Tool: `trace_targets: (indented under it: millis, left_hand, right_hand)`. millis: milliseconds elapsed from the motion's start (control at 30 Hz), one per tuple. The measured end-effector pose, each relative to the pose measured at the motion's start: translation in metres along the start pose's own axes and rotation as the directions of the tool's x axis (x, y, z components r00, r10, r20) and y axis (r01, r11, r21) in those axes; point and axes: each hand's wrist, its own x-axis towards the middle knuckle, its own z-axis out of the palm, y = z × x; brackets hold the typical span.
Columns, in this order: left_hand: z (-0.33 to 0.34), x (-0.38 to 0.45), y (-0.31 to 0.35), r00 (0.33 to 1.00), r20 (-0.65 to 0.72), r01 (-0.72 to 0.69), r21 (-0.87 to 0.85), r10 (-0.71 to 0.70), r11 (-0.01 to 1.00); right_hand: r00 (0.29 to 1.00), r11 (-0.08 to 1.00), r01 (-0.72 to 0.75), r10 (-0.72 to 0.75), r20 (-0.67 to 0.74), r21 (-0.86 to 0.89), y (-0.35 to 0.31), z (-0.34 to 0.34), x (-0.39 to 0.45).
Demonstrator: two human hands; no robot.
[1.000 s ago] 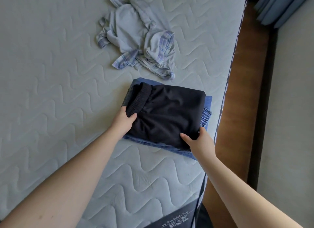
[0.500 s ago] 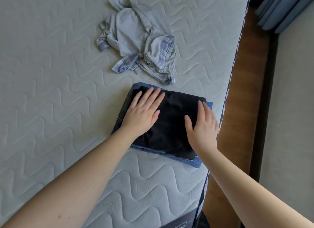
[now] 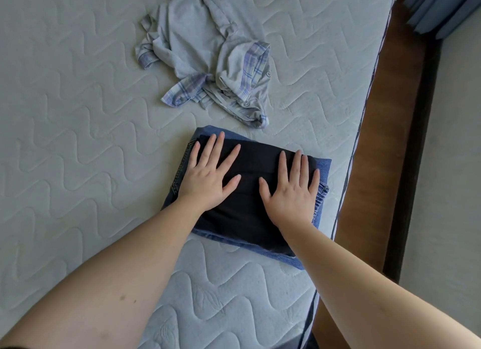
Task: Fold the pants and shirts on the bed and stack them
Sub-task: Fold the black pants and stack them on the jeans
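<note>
I see the folded black fabric pants (image 3: pixel 250 192) lying as a neat dark rectangle on top of the folded blue denim jeans (image 3: pixel 324 170), whose lighter edges and stitched seam show round the left, far and right sides. This small stack sits on the pale grey quilted mattress of the bed (image 3: pixel 78 114), close to its right edge and near me.

My left hand (image 3: pixel 208 176) lies flat on the left part of the black pants, fingers straight and spread, fingertips reaching the far edge of the stack. My right hand (image 3: pixel 292 189) lies flat on the right part, fingers straight and slightly spread, thumb pointing toward the left hand. Neither of my hands grips anything; both palms press down on the cloth, with a strip of black fabric showing between them.

Beyond the stack, further up the bed, lies the crumpled light grey shirt with blue plaid trim (image 3: pixel 208 54), unfolded and bunched, one cuffed sleeve trailing out to the left. Its nearest hem lies just beyond the far edge of the jeans, and I cannot tell whether it touches them.

To the right of the mattress runs a brown wooden bed frame rail (image 3: pixel 385 140), then a grey floor (image 3: pixel 455 192). A blue curtain (image 3: pixel 442 7) hangs in the top right corner.
</note>
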Motion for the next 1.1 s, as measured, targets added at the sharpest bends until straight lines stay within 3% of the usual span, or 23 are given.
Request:
trace_targets:
  millis: [267, 333, 500, 700, 800, 967, 1100]
  left_hand:
    - [-0.007, 0.019, 0.003, 0.969, 0.243, 0.039, 0.021, -0.043, 0.999]
    - [-0.014, 0.012, 0.006, 0.974, 0.218, 0.059, 0.028, -0.064, 0.998]
    - [-0.032, -0.053, 0.031, 0.994, 0.043, 0.103, -0.134, -0.098, 0.986]
    - [-0.064, -0.171, 0.047, 0.932, 0.355, 0.123, -0.120, -0.073, 0.985]
    - [-0.111, -0.203, 0.043, 0.909, 0.409, 0.149, -0.131, -0.084, 0.980]
    - [-0.219, -0.262, 0.036, 0.958, 0.285, 0.064, -0.161, -0.016, 0.985]
    - [-0.297, -0.326, 0.034, 0.963, 0.270, 0.020, -0.148, 0.021, 0.989]
  right_hand:
    - [0.997, 1.000, 0.011, -0.010, 0.082, -0.009, 0.004, -0.003, 0.008]
    - [0.997, 1.000, 0.028, -0.027, 0.076, -0.012, 0.004, -0.008, 0.004]
    - [0.986, 0.992, 0.126, -0.123, 0.110, -0.022, 0.016, -0.021, -0.046]
    - [0.948, 0.980, 0.177, -0.146, 0.282, -0.087, 0.030, -0.050, -0.136]
    - [0.952, 0.979, 0.171, -0.135, 0.274, -0.113, 0.017, -0.091, -0.174]
    - [0.955, 0.975, 0.205, -0.180, 0.236, -0.090, -0.010, -0.173, -0.257]
    - [0.968, 0.978, 0.185, -0.164, 0.192, -0.097, -0.032, -0.237, -0.339]
